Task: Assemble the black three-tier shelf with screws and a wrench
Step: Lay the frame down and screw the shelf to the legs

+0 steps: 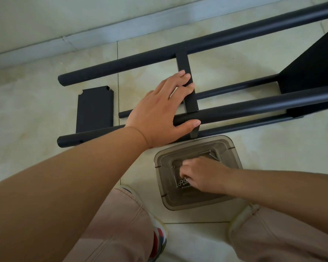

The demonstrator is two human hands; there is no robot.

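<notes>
My left hand (157, 112) lies spread on the black metal shelf frame (235, 108), which rests on its side on the pale tiled floor (36, 103). Its fingers are nearly straight and slightly apart, their tips touching the flat black crossbar (184, 67), while my thumb presses the nearer round black tube (254, 104). My right hand (201, 174) reaches down into a smoky translucent plastic tub (233, 150) standing on the floor just in front of the frame. Its fingers are curled together over a small cluster of silver screws (182, 183) on the tub's bottom; whether they have pinched one, I cannot tell. A loose black rectangular shelf panel (95, 110) lies flat on the floor to the left, between the frame's two long tubes.
</notes>
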